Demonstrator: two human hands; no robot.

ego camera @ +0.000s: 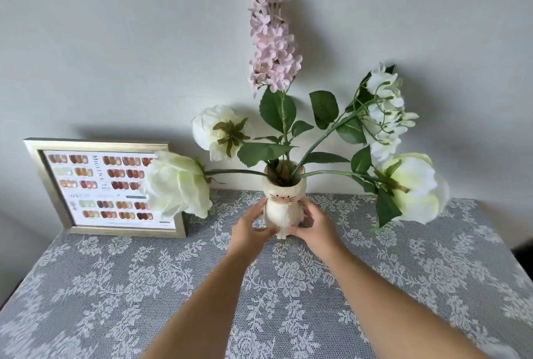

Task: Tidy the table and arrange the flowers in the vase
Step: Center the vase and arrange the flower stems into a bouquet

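Cupping the cat-shaped vase between our left hand and right hand, each grip closed on its sides, we keep it upright near the tabletop back edge, moving slowly so the wide-leaning white roses don't tip it.

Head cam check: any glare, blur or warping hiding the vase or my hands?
Head view: soft, even light, no glare; the flowers cast faint shadows on the wall; wide-angle bending curves the table edges; cat vase, left hand and right hand are sharp enough, slightly soft.
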